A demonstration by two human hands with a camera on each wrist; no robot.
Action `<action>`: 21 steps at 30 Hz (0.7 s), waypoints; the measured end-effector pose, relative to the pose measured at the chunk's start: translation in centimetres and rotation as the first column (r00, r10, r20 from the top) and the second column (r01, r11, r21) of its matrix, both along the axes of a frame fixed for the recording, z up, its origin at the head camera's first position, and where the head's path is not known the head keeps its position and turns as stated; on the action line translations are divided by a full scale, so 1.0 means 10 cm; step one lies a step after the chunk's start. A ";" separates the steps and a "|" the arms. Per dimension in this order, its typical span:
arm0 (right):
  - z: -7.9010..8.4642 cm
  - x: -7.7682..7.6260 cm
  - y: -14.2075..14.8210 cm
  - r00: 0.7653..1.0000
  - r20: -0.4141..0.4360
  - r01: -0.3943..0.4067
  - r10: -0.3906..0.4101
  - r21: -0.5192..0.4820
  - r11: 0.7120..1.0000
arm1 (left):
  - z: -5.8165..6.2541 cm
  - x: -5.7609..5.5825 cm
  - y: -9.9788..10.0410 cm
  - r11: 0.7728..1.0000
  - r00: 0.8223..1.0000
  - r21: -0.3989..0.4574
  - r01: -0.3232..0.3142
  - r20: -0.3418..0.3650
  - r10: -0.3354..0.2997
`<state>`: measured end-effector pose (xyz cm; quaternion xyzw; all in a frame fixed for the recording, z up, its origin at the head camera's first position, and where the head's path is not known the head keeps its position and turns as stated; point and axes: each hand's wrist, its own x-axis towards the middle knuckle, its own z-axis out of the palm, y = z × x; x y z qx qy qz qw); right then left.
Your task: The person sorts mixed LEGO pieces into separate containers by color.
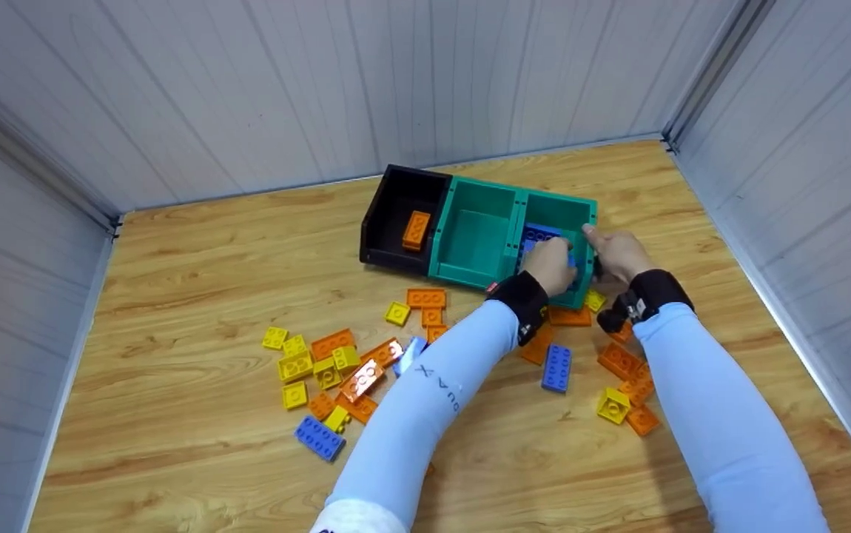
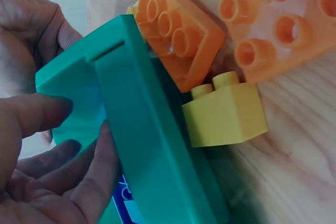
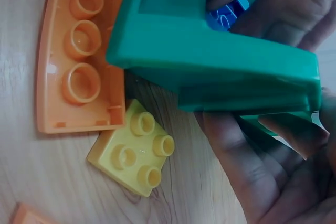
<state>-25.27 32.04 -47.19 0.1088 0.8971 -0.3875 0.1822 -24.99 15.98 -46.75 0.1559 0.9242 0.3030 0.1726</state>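
Observation:
Two green bins stand joined in a row beside a black bin; the right green bin (image 1: 557,300) holds blue bricks (image 1: 542,233). My left hand (image 1: 550,265) reaches down into that bin, close to the blue bricks. In the left wrist view, the thumb and fingers (image 2: 92,182) are spread apart, with nothing visible between them. My right hand (image 1: 621,255) holds the same bin's right wall, thumb at the rim. From the right wrist view, its fingers (image 3: 236,166) lie against the wall's outer side.
An orange brick (image 1: 416,230) lies in the black bin (image 1: 396,255). The middle green bin (image 1: 473,237) stands between. Loose yellow, orange and blue bricks (image 1: 557,368) are scattered on the wooden tabletop (image 1: 196,311). Pale panels (image 1: 307,89) enclose the back and sides.

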 end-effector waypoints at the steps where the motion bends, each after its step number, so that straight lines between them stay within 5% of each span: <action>1: 0.00 0.00 0.00 1.000 -0.005 0.001 -0.001 0.001 1.000 | 0.01 0.01 -0.01 1.000 1.000 0.001 0.005 0.003 -0.005; 6: 0.00 0.00 0.01 1.000 -0.017 -0.003 0.003 0.003 1.000 | 0.09 0.05 -0.10 0.997 0.999 0.058 0.051 -0.022 -0.049; 12: 0.00 0.01 0.02 1.000 0.009 0.008 -0.007 -0.019 1.000 | 0.24 0.16 -0.38 0.976 0.973 0.141 0.164 -0.183 -0.137; 18: 0.03 0.03 -0.01 1.000 0.012 -0.015 0.015 0.034 0.999 | 0.38 0.24 -0.88 0.973 0.942 0.091 0.212 -0.286 -0.178; 21: 0.04 0.02 -0.02 1.000 0.026 -0.010 0.009 0.035 0.999 | 0.36 0.27 -1.23 0.970 0.931 0.061 0.236 -0.299 -0.207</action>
